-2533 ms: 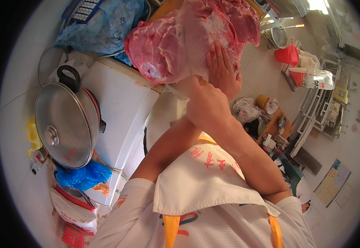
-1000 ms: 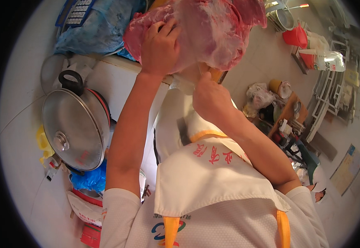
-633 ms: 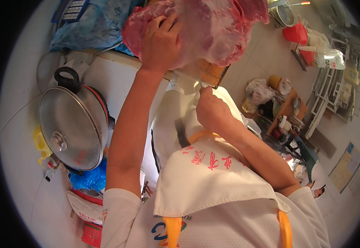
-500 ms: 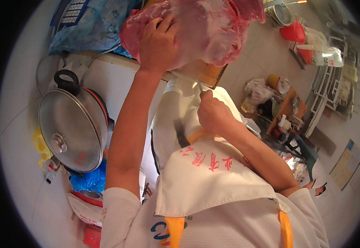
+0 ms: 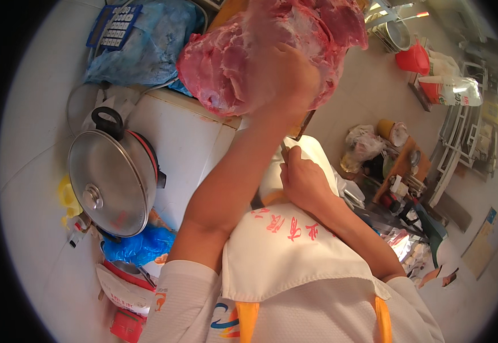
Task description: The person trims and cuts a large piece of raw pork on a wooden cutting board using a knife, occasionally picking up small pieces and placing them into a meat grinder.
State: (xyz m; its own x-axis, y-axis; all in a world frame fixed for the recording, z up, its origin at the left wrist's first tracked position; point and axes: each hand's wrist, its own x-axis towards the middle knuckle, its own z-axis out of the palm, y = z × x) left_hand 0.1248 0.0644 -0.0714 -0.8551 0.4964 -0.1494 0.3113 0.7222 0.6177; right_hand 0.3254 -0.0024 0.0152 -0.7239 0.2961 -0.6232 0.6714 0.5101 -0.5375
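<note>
White shirt (image 5: 294, 314) nearest, under a cream apron (image 5: 294, 257) with red lettering and orange straps. Right hand (image 5: 309, 180) in front of the apron, clenched round a slim tool (image 5: 285, 150); only a short bit shows above the fist, kind not clear. Tool well apart from the meat. Left forearm reaches up past the right hand; left hand (image 5: 292, 71) lies over the meat, back of hand up. Fingers blurred, can't tell if gripping or just pressing.

Meat (image 5: 217, 68): big raw red slab, pale fat patches, at top centre beyond both hands, on a wooden board (image 5: 305, 121) that peeks out below it. Board is at the table (image 5: 217, 121), stained brown along the edge.

To the left, lidded pot (image 5: 109, 183), glass lid, black handle. Crumpled blue bag (image 5: 137, 246) just below it; red box (image 5: 126, 326) lower down. Large blue bag (image 5: 140, 46) beside the meat, blue keypad (image 5: 115, 27) against it.

To the right, clear bag (image 5: 363, 142) beside a yellow tub (image 5: 386, 128). Farther off, red bucket (image 5: 413, 59), steel pail (image 5: 396, 35). Poster (image 5: 487, 243) far right.
</note>
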